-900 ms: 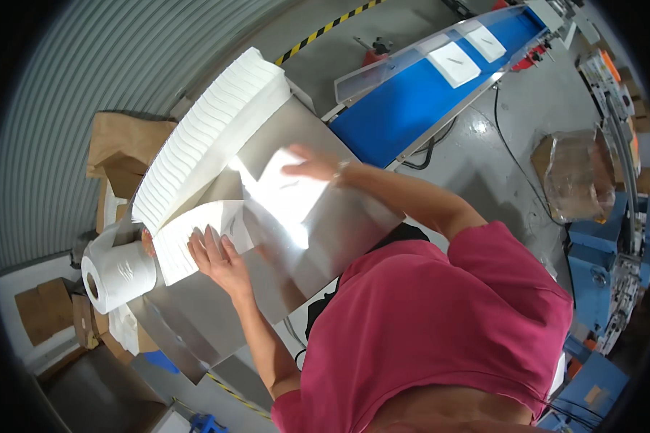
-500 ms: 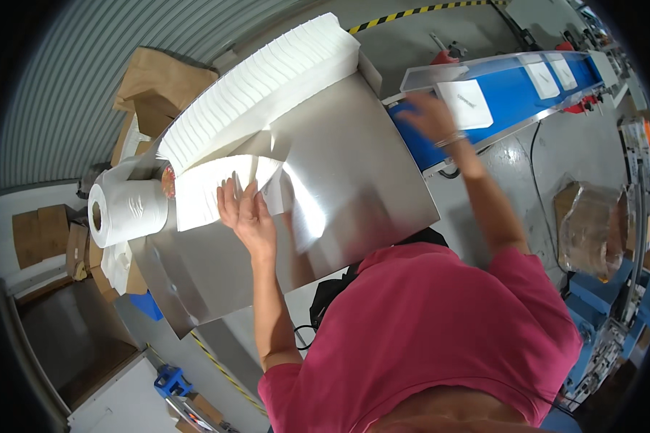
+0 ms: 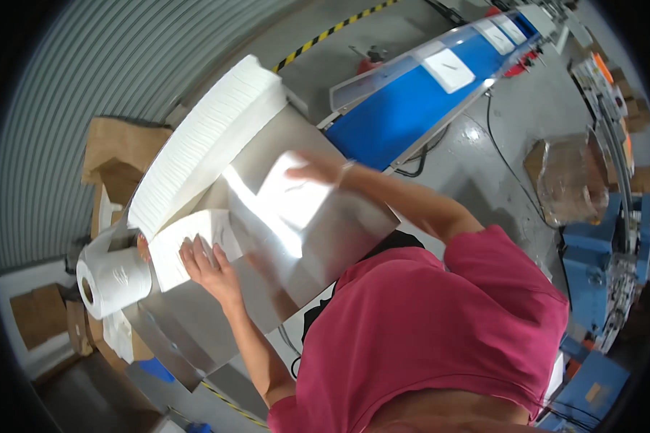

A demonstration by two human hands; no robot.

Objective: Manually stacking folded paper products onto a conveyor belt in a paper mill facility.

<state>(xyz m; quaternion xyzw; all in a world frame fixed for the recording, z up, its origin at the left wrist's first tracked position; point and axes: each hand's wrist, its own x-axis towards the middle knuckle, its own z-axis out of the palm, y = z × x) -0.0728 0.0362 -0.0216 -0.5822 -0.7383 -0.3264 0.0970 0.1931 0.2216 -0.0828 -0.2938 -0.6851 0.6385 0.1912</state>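
My left hand (image 3: pixel 211 270) lies with its fingers spread on a small pile of white sheets (image 3: pixel 172 252) at the left of a shiny metal table (image 3: pixel 195 317). Blurred by motion, my right hand (image 3: pixel 314 172) is over the middle of the table. It grips the upper edge of a white square sheet (image 3: pixel 296 195); its fingertips are smeared. Beyond both hands stands a long curved row of white folded sheets (image 3: pixel 206 133). A white roll (image 3: pixel 119 280) sits beside the pile, to its left.
A blue conveyor belt (image 3: pixel 383 115) runs off to the far right, carrying a white square packet (image 3: pixel 448 70) and others farther along. Cardboard boxes (image 3: pixel 126 155) stand behind the table at left. A plastic-wrapped carton (image 3: pixel 574 180) and blue machinery (image 3: pixel 588 267) are on the right.
My right hand has moved from the conveyor back over the table and now has a white sheet. The view has shifted, and the nearest packet sits farther along the belt. My left hand stays on the pile.
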